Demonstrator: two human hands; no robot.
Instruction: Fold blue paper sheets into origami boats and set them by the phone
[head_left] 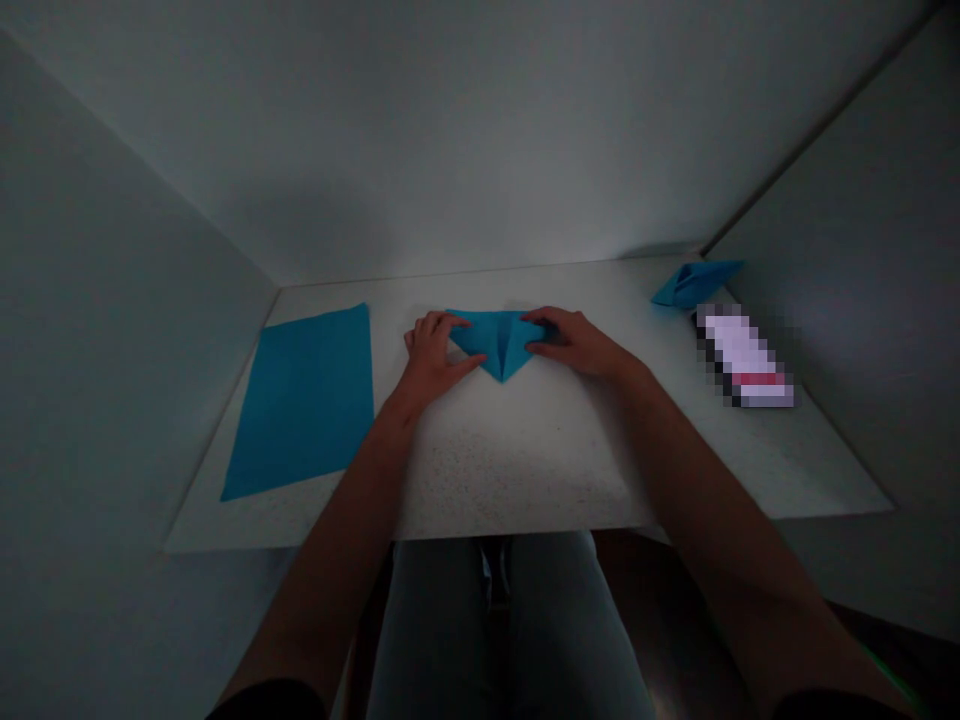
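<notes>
Head-camera feed, dim light. Nearest to me, the person's jeans (510, 620) show below the front edge of the pale speckled worktop (517, 470). My read of the left hand (433, 350): palm down, fingers lying open across one upper corner of a folded blue origami paper (499, 335), with no pinch I can make out. The right hand (574, 342) matches it on the opposite corner, fingertips on the paper, unclenched. The paper sits mid-worktop between them, creased to a downward point with a centre seam, so several folds are done on this piece. Left of it, a blue paper sheet (300, 400) lies flat, with no folds visible. Far right, near the back edge, sits a second folded blue paper piece (694, 285), more fully shaped. Just nearer lies a pixelated object (742, 358), too blurred to identify. Pale walls (127, 300) close in around the worktop.
</notes>
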